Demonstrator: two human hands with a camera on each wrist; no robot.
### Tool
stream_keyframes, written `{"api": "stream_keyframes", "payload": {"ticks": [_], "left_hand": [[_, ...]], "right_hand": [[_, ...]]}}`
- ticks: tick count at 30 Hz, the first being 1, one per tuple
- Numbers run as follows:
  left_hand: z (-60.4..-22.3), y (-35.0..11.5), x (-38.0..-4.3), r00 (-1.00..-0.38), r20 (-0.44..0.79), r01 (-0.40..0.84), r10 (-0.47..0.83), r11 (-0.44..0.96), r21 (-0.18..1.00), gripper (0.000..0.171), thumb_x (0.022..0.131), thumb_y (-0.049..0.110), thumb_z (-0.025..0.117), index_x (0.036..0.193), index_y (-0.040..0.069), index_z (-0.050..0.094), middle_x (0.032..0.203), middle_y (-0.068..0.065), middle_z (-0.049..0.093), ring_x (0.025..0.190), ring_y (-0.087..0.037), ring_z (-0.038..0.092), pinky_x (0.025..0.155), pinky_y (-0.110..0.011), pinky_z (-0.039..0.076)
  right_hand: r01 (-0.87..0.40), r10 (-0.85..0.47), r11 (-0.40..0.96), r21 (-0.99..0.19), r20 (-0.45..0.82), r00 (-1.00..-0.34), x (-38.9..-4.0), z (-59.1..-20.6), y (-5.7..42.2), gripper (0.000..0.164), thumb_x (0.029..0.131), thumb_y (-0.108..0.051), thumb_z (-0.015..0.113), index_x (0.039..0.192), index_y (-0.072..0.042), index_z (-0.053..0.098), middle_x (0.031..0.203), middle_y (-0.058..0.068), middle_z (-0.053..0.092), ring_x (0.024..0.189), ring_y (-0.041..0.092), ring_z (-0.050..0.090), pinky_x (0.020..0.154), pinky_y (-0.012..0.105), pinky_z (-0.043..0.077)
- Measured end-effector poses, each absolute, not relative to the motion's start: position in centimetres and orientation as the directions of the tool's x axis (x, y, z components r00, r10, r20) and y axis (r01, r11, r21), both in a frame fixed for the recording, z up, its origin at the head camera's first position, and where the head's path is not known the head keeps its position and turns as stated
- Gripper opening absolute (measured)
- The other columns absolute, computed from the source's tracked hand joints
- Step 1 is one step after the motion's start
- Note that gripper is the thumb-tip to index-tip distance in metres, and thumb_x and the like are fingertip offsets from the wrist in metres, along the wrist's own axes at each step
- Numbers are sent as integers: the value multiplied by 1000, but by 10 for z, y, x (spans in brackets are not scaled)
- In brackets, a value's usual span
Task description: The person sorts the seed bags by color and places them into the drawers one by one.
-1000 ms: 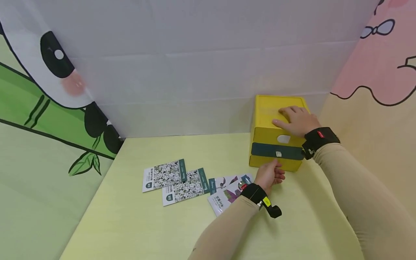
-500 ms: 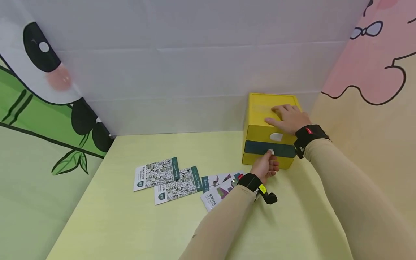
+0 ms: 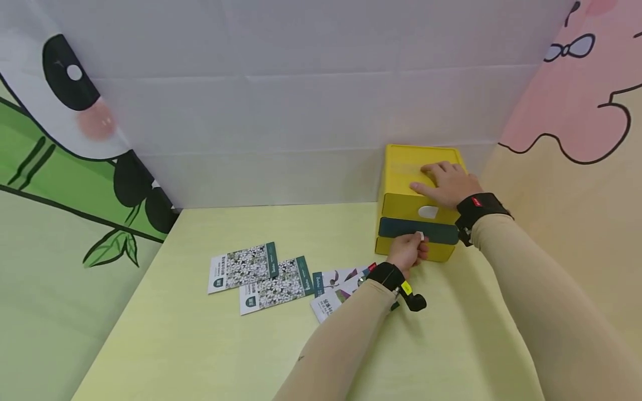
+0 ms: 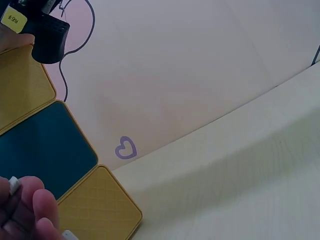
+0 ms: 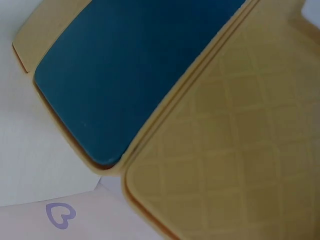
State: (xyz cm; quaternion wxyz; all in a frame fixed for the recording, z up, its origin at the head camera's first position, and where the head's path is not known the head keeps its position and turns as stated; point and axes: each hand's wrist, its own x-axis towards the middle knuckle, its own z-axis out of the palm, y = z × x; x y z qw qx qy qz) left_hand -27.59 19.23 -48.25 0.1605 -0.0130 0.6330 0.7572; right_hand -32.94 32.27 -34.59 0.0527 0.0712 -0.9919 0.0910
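Pinching the white knob (image 3: 420, 236) of the teal drawer (image 3: 393, 226) in the left grip (image 3: 407, 250); resting the spread right grip (image 3: 448, 185) atop the yellow box (image 3: 401, 174), at two o'clock from the flowered packets (image 3: 251, 268) on the desk (image 3: 241, 356). Seemingly at the drawer-handling step; probably calls for a straight pull toward six o'clock, bracing the top.

Pinched left grip (image 3: 405, 252), outspread right grip (image 3: 448, 185)

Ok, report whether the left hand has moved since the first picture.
Yes. Against the yellow box, the left hand has moved upward in the head view, onto the white knob, which it pinches.
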Motion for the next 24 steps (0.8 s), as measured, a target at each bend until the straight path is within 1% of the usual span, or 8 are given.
{"api": "stream_keyframes", "payload": {"ticks": [7, 11, 13, 15, 18, 20, 24], "left_hand": [[-485, 188, -276, -951, -210, -242, 225, -124, 962, 31, 100, 29, 51, 92, 7, 71, 74, -1, 61, 65, -14, 57, 58, -25, 40], [-487, 185, -276, -950, -214, -246, 226, -121, 962, 30, 100, 30, 50, 92, 9, 70, 75, -2, 61, 66, -16, 57, 60, -26, 41], [-489, 184, -275, -950, -219, -248, 222, -113, 962, 30, 100, 30, 50, 93, 9, 70, 76, -2, 61, 66, -16, 57, 61, -26, 42], [-491, 183, -274, -950, -218, -247, 222, -111, 963, 30, 100, 30, 51, 92, 9, 70, 75, -2, 60, 66, -16, 56, 60, -26, 41], [-492, 183, -271, -949, -208, -240, 237, -114, 964, 30, 100, 30, 51, 92, 7, 70, 74, -1, 60, 64, -15, 56, 59, -26, 41], [-493, 184, -270, -949, -194, -228, 249, -117, 967, 31, 100, 29, 52, 93, 5, 70, 73, -2, 59, 63, -15, 56, 58, -26, 40], [-492, 186, -265, -951, -172, -206, 258, -112, 972, 33, 99, 30, 53, 95, 2, 70, 72, -1, 59, 62, -15, 56, 58, -27, 40]], "right_hand": [[-156, -137, 971, -182, 113, -984, -336, -350, 324, 86, 86, -77, 34, 144, -14, 43, 146, 23, 35, 130, 48, 31, 94, 70, 30], [-193, -182, 959, -208, 71, -981, -336, -346, 326, 84, 87, -74, 39, 145, -12, 41, 148, 24, 33, 132, 48, 30, 98, 66, 29], [-229, -228, 945, -236, 29, -973, -336, -344, 329, 82, 90, -69, 41, 148, -11, 37, 150, 24, 29, 135, 48, 26, 102, 65, 25], [-260, -276, 926, -274, -20, -961, -334, -340, 333, 79, 93, -63, 42, 150, -10, 31, 153, 24, 24, 137, 48, 20, 106, 65, 18], [-273, -308, 913, -302, -74, -948, -332, -338, 340, 76, 96, -59, 42, 153, -11, 24, 156, 22, 16, 141, 47, 11, 107, 66, 9], [-274, -311, 914, -298, -83, -947, -329, -337, 343, 76, 96, -59, 40, 154, -13, 21, 157, 20, 14, 142, 46, 9, 106, 68, 6], [-270, -298, 923, -276, -64, -952, -326, -337, 349, 76, 96, -61, 37, 154, -15, 19, 158, 18, 13, 142, 44, 8, 105, 70, 4]]}}
